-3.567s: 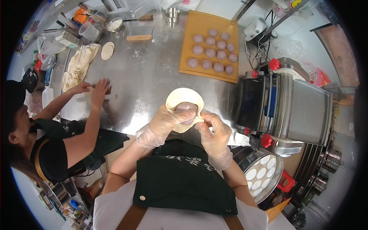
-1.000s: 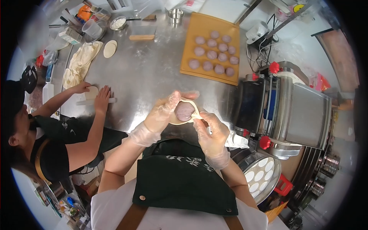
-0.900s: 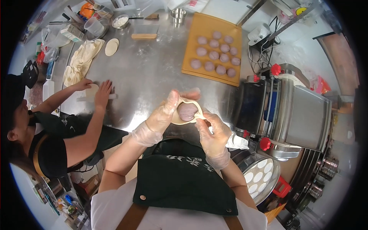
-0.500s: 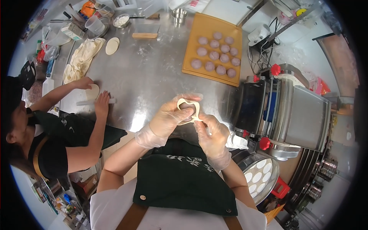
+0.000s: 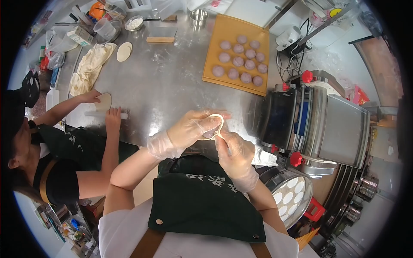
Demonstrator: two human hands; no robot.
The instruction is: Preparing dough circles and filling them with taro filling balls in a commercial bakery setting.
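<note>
Over the near edge of the steel table, my gloved left hand (image 5: pixel 183 128) cups a dough wrapper (image 5: pixel 222 122), its thumb pressed into the opening. Inside the wrapper is a purple ball of filling (image 5: pixel 210 133), partly covered by that thumb. My right hand (image 5: pixel 235 155), also in a clear glove, pinches the wrapper's right edge between thumb and fingers. Further off to the right, similar purple balls (image 5: pixel 238 61) sit in rows on a tan board (image 5: pixel 236 25).
At the left a co-worker rolls a dough round (image 5: pixel 103 102) with a white rolling pin (image 5: pixel 92 114). Beyond lie a cloth (image 5: pixel 89 69), dough discs (image 5: pixel 124 52) and a dough scraper (image 5: pixel 161 39). A machine with red knobs (image 5: pixel 307 76) and a round steamer (image 5: pixel 304 202) holding white pieces stand right.
The wrapper's opening has become narrower and turned, with my fingers closer around it. The co-worker's hand and rolling pin have shifted slightly on the dough round.
</note>
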